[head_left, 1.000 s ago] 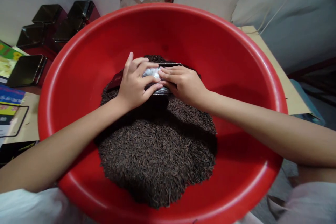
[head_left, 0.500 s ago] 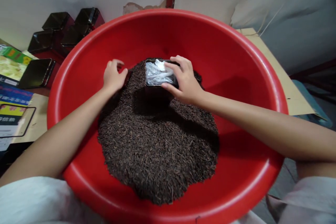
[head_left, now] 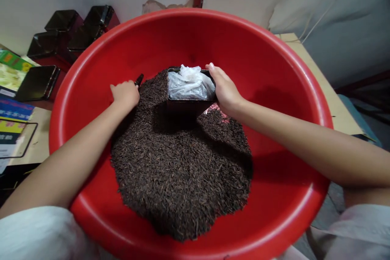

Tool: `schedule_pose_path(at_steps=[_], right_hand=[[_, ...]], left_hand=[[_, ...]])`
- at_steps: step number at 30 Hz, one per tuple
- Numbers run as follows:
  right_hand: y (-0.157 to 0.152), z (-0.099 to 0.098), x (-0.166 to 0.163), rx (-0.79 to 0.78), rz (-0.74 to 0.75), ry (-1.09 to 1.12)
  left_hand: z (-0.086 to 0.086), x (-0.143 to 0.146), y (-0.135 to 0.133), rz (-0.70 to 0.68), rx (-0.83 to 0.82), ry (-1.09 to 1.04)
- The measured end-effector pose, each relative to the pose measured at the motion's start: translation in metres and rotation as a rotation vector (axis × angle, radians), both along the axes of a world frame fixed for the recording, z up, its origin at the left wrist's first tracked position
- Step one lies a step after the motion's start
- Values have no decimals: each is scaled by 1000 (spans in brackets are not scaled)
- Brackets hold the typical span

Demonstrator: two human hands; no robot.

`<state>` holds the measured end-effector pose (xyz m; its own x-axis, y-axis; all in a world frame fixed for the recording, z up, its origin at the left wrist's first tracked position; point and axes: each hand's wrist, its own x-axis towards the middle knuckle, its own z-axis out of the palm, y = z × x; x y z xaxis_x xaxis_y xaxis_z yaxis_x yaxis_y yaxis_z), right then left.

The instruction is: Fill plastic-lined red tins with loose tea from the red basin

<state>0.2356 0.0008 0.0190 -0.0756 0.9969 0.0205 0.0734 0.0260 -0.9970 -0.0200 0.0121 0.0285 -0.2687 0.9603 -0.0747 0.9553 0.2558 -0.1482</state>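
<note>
A dark rectangular tin (head_left: 191,105) stands in the heap of loose dark tea leaves (head_left: 183,166) inside a large red basin (head_left: 283,130). A crumpled, translucent plastic bag (head_left: 190,83) fills the tin's mouth and bunches up above the rim. My right hand (head_left: 227,91) grips the tin's right side, its fingers partly hidden behind it. At the left edge of the heap, my left hand (head_left: 125,95) is closed on a dark object (head_left: 139,79); only a narrow end pokes out past the fingers, so its kind is unclear.
Several dark tins (head_left: 41,83) stand left of the basin. Near them lie a green box (head_left: 14,60) and printed packaging (head_left: 14,122). Behind is a peeling wall (head_left: 243,8). A light board (head_left: 338,105) lies to the right.
My right hand has drawn back from the plastic bag to the tin's right side. The bag now bunches higher. My left hand has turned and closed on the dark object.
</note>
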Motion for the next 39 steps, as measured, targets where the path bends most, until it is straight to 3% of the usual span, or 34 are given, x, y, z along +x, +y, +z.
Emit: schedule_pose_path(at_steps=[7, 13, 17, 20, 22, 27, 30, 32, 35, 39], right_hand=[[2, 2, 2, 15, 3, -9], [-3, 5, 1, 81, -18, -81], [-3, 6, 0, 40, -28, -47], [-1, 6, 0, -1, -22, -7], [-1, 7, -1, -8, -10, 0], [-4, 11, -6, -57, 43, 102], [-4, 12, -8, -42, 69, 180], [-4, 14, -9, -41, 88, 196], [-7, 22, -10, -107, 140, 194], [-17, 33, -12, -91, 240, 156]], left_hand=[[43, 0, -2, -50, 299, 43], [56, -4, -2, -1, 314, 17], [69, 0, -7, -31, 441, -22], [75, 8, -14, -136, 591, -129], [73, 10, -19, -258, 732, -196], [54, 14, -21, -730, 1203, -280], [41, 24, -22, -841, 1341, -373], [33, 33, -24, -940, 1302, -499], [21, 39, -29, -1060, 1094, -699], [2, 36, -29, -977, 980, -742]])
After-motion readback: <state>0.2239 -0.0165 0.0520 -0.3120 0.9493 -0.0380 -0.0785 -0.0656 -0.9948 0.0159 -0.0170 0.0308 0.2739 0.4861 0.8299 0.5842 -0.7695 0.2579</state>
